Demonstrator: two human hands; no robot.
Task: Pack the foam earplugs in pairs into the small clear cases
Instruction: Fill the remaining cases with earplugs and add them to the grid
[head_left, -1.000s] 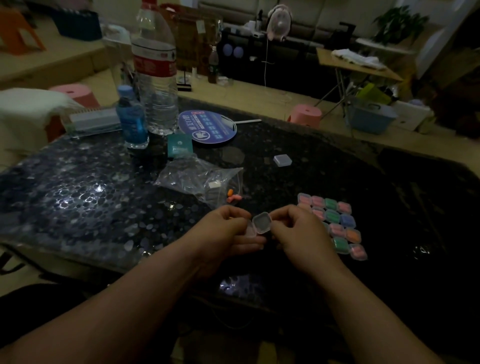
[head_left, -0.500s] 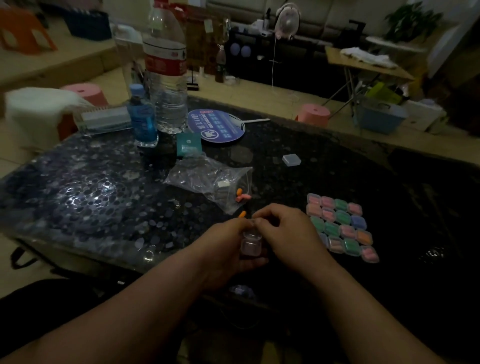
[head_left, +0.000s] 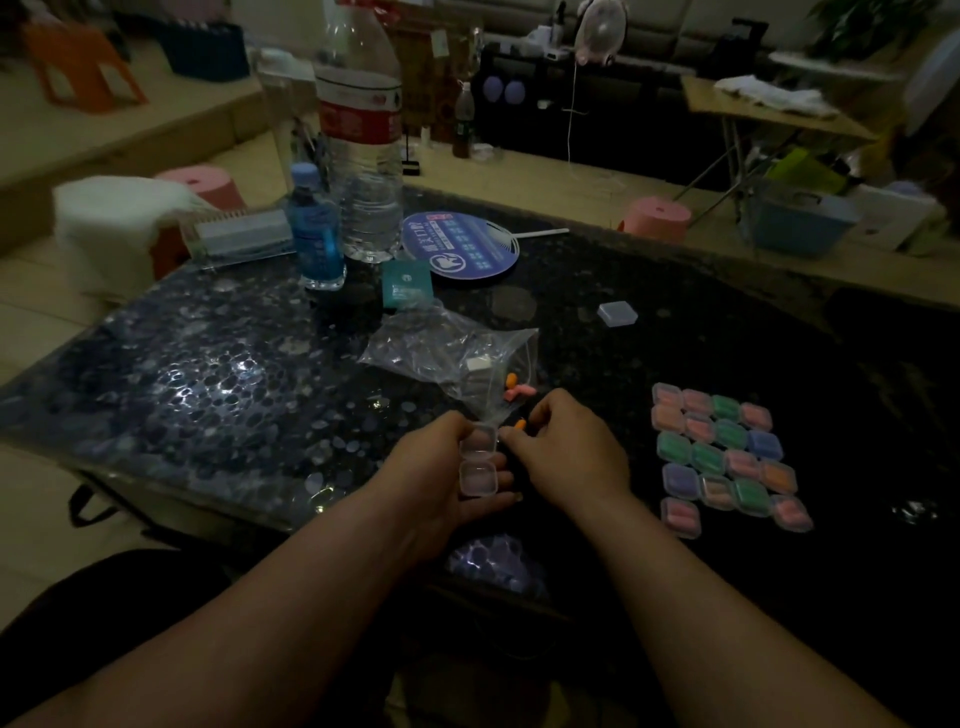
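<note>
Your left hand (head_left: 436, 467) grips the open case (head_left: 478, 475); your right hand (head_left: 571, 452) pinches an orange earplug (head_left: 519, 426). Release early, it bounces away.

Colours we see on the dark, pebble-patterned table (head_left: 208, 389)
Near its right edge, cases (head_left: 727, 457) in pink, green, purple and orange; elsewhere an orange earplug (head_left: 519, 426), pink earplugs (head_left: 519, 393), a teal box (head_left: 407, 284), a blue fan (head_left: 460, 247) and a blue bottle (head_left: 314, 234).
</note>
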